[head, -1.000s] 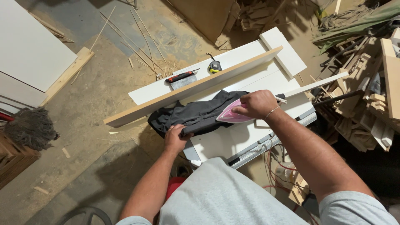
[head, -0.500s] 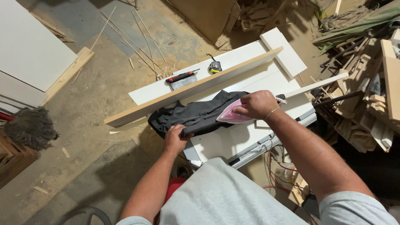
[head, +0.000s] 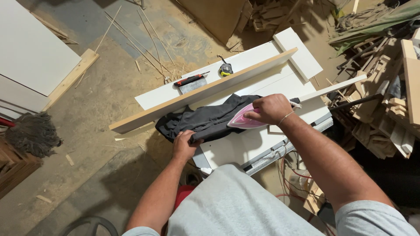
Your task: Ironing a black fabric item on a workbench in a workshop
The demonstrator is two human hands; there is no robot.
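Two hands: both ours, at work near the middle of the frame.
Right hand [head: 272, 109]: we close it round the handle of a pink-and-white clothes iron [head: 242, 121], whose pointed tip faces left of our grip.
Left hand [head: 185, 144]: we pinch the near edge of a dark grey crumpled cloth [head: 205, 120]; the cloth spreads up and right from our fingers.
Iron and cloth: the iron sits on the cloth's right end.
Surface: white workbench top [head: 238, 146].
Behind: long pale wooden board [head: 205, 89], standing on edge above the cloth.
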